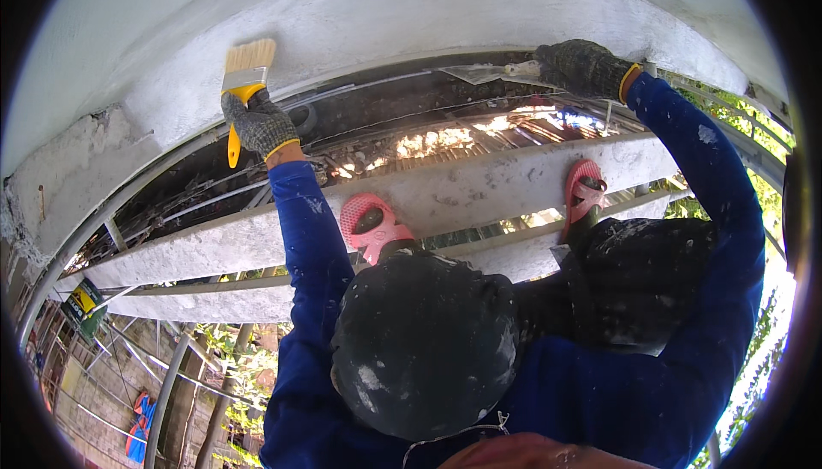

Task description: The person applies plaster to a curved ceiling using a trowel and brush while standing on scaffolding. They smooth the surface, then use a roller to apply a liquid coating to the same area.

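Far left, the left hand [259,124] (gloved, grey knit) was wrapped tight around a yellow-handled brush [243,86], bristles flat against the white wall [411,15]. Nearer, pink sandals [370,223] stood on a plank [479,191]. Far right, the right hand [584,67] gripped a trowel [484,73], its blade touching the wall's lower edge.

position: worn on the person's head, the left one of a side-by-side pair
direction: looks steeply down past the bent knees to the pink sandals [374,227] on a scaffold plank [479,187]
nearness: close; knees fill the lower middle, the plastered wall [411,15] lies at arm's reach
lens: wide fisheye, straight edges bowing at the dark rim
shared views: only one view here
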Motion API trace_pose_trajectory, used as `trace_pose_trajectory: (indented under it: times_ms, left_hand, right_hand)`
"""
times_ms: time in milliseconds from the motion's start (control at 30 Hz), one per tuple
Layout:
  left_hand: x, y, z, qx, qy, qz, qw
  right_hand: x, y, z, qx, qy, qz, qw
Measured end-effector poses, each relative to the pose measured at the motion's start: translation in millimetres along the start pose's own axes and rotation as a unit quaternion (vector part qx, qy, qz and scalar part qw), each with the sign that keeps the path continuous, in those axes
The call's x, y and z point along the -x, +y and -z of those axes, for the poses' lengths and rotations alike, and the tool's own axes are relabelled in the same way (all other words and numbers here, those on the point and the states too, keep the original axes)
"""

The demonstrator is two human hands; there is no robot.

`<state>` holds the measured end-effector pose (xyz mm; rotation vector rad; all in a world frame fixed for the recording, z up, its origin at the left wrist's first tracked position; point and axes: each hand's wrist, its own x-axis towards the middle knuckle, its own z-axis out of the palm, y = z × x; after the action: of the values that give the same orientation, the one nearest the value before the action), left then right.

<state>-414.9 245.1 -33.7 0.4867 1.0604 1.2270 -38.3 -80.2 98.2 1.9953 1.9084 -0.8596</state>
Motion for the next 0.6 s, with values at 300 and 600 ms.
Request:
trace_pose_trajectory:
  times_ms: [300,600]
  left_hand:
    - [108,-102,-4,-0.405,-0.403,0.009,0.821]
    - [45,-93,30,-0.181,-0.213,-0.018,0.96]
  right_hand:
    - [55,42,-31,0.051,0.013,0.018,0.998]
    - [71,61,-23,0.054,0.043,-0.017,0.997]
